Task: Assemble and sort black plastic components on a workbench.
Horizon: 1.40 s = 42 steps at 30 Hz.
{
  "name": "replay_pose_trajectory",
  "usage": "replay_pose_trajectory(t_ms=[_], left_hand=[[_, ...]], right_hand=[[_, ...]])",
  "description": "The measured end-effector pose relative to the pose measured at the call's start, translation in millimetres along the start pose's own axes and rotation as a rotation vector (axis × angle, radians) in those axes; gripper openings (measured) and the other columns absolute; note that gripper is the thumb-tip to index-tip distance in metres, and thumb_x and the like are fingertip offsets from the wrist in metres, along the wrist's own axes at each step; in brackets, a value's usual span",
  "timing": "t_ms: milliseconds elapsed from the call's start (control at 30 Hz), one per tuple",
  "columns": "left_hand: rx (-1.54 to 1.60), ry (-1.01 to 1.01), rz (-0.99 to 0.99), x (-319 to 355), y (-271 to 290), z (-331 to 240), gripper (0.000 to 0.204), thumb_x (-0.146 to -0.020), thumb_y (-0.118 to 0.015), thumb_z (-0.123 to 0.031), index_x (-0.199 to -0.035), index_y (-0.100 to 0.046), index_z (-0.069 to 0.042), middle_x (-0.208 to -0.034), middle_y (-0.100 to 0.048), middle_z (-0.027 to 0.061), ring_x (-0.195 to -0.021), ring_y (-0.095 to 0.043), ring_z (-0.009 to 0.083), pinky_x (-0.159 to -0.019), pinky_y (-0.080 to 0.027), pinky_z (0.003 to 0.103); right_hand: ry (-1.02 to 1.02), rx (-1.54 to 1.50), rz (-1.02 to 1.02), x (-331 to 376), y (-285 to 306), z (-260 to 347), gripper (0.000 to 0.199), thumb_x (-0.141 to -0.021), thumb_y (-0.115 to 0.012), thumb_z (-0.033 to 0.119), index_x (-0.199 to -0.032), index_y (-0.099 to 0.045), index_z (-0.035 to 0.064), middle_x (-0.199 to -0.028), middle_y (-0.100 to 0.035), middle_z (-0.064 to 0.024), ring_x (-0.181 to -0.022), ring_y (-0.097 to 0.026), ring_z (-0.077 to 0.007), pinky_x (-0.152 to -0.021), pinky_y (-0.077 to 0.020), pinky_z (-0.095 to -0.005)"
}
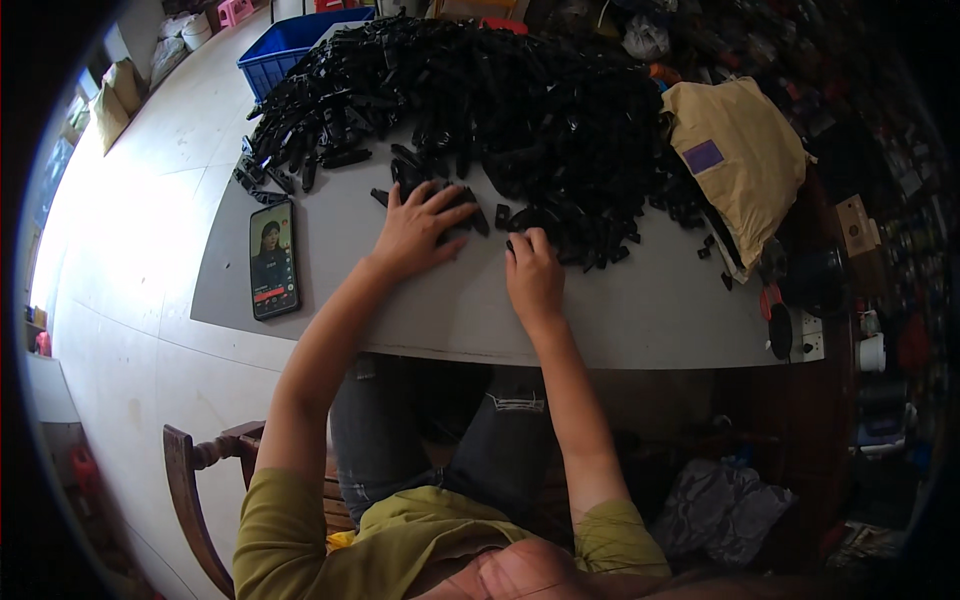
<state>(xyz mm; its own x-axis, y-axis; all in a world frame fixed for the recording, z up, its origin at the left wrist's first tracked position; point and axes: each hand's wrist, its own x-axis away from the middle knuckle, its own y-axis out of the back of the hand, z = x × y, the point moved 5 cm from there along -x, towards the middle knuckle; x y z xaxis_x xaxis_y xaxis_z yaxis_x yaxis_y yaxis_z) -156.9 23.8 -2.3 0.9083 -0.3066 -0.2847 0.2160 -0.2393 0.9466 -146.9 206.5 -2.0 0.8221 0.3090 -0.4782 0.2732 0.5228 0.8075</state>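
A big heap of small black plastic parts [400, 90] covers the far half of the grey table [400, 320]. My left hand [422, 228] lies over a few of the parts at the heap's near edge, its fingers spread. To the right of it, my right hand [536, 272] rests at the tabletop with the fingers curled and pressed together at the near side of the heap. A bit of something dark shows at its fingertips, too small to make out. One small black piece [502, 216] lies between the two hands.
A phone [274, 260] with its screen lit lies on the table's left. Behind the heap stands a blue plastic crate [275, 55]. A tan paper sack [740, 160] leans at the right, with a power strip [808, 340] by the table's right edge. A wooden chair [185, 500] is below left.
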Motion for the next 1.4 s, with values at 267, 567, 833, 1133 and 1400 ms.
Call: replay_pose_trajectory(t_ms=[267,567,833,1133,1400], left_hand=[[0.175,-0.089,-0.159,33,32,-29,0.054,-0.08,-0.068,-0.037,-0.131,-0.055,-0.025,-0.128,-0.05,0.0087,-0.125,-0.041,0.0326,-0.107,-0.025,0.06],[0.088,-0.119,-0.139,49,13,-56,0.024,-0.08,-0.064,-0.024,-0.1,-0.059,-0.012,-0.105,-0.055,0.0051,-0.111,-0.049,0.0261,-0.107,-0.026,0.053],[0.271,-0.193,-0.151,85,33,-68,0.032,-0.078,-0.059,-0.006,-0.11,-0.062,-0.007,-0.106,-0.063,0.0077,-0.105,-0.055,0.0283,-0.096,-0.042,0.043],[0.638,0.07,-0.188,114,40,-58,0.041,-0.074,-0.066,0.004,-0.114,-0.06,-0.004,-0.108,-0.058,0.0137,-0.101,-0.058,0.0335,-0.086,-0.049,0.038],[0.642,0.178,-0.183,126,39,-40,0.031,-0.074,-0.068,0.002,-0.105,-0.064,-0.003,-0.105,-0.061,0.0137,-0.1,-0.059,0.033,-0.085,-0.049,0.038]], right_hand=[[0.201,0.008,-0.214,27,22,13,0.022,-0.08,-0.067,0.002,-0.102,-0.064,0.0028,-0.098,-0.055,-0.0104,-0.082,-0.063,-0.0266,-0.068,-0.0528,-0.0363],[0.107,-0.046,0.193,55,32,26,0.026,-0.076,-0.069,0.011,-0.101,-0.065,0.0058,-0.089,-0.054,-0.0079,-0.075,-0.062,-0.026,-0.064,-0.0527,-0.0368],[0.172,-0.277,0.39,61,50,17,0.034,-0.075,-0.071,0.007,-0.109,-0.064,0.0073,-0.094,-0.057,-0.0074,-0.08,-0.063,-0.026,-0.07,-0.052,-0.037],[0.145,-0.398,0.243,67,51,42,0.039,-0.077,-0.068,0.001,-0.116,-0.063,0.0085,-0.096,-0.058,-0.0076,-0.077,-0.063,-0.0257,-0.068,-0.0518,-0.0366],[0.241,-0.351,0.411,61,36,46,0.035,-0.07,-0.072,-0.002,-0.104,-0.066,0.0066,-0.093,-0.058,-0.0063,-0.075,-0.063,-0.0238,-0.066,-0.0519,-0.0353]])
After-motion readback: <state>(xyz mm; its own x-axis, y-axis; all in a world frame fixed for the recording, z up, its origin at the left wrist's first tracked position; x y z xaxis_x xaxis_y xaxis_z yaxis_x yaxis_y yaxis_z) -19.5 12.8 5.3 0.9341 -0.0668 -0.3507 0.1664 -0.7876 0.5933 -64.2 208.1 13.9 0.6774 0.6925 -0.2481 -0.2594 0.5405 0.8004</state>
